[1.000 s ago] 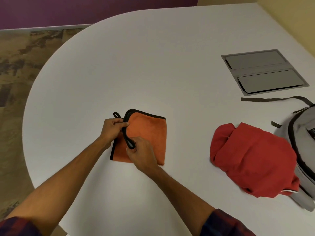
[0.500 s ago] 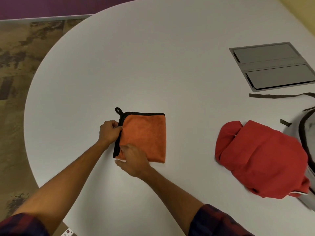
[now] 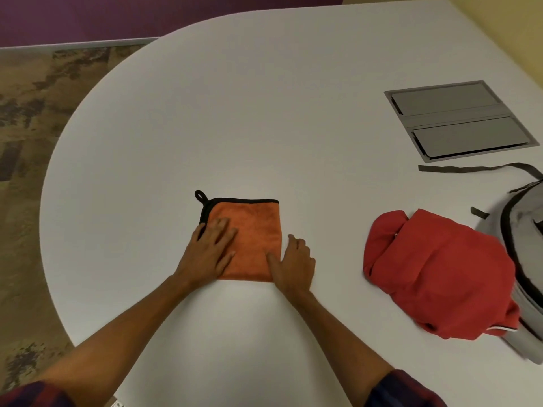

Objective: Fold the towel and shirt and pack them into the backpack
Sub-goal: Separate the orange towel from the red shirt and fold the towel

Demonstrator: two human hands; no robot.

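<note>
The orange towel lies folded into a small square on the white table, near the person. The left hand lies flat on the left part of the towel, with its fingers straight and a little spread. The right hand sits at the towel's near right corner. Its thumb presses on the cloth and its other fingers rest on the table just beside the towel's right edge, loosely bent.

The towel looks soft and fuzzy. It has a thin black edge along its far and left sides, and a little black loop sticks out at the far left corner.

To the right, well apart from the towel, lies a red shirt in a lumpy folded heap. It touches a gray backpack at the right edge. A dark strap lies on the table beyond it. Farther away sits a flat gray panel set into the table.
</note>
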